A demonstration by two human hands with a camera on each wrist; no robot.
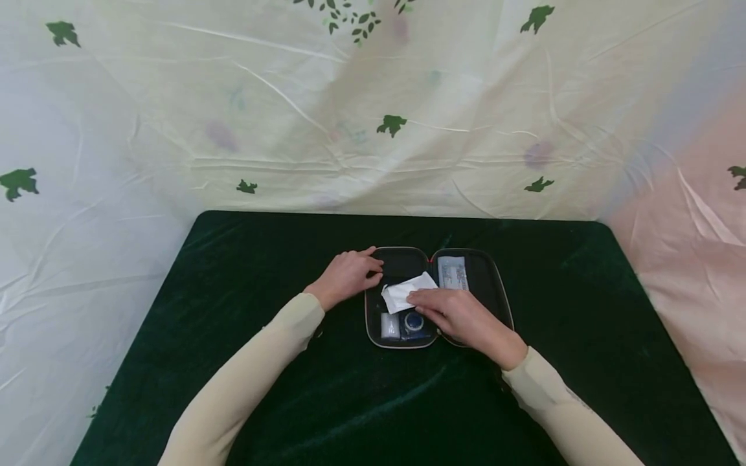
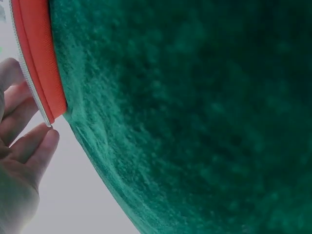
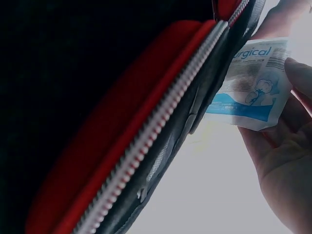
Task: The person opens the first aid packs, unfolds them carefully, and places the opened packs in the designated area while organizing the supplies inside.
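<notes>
A small zip case [image 1: 402,257] lies unfolded on the dark green cloth, its outer side red in both wrist views. My right hand [image 1: 457,314] pinches a white packet [image 1: 408,291] over the left half; blue print and the letters "urgical" show on the packet [image 3: 256,83] in the right wrist view. At the left rim, my left hand [image 1: 348,275] reaches its fingers over the edge, without a visible pinch on it. Below the packet, the left half holds a small white wrapped item [image 1: 390,326] and a blue item with a pale ring [image 1: 414,321].
A printed white packet [image 1: 452,272] lies in the case's right half, partly behind my right hand. Green cloth [image 1: 280,401] covers the table. Pale fabric [image 1: 326,149] with green bird shapes hangs behind it and at both sides.
</notes>
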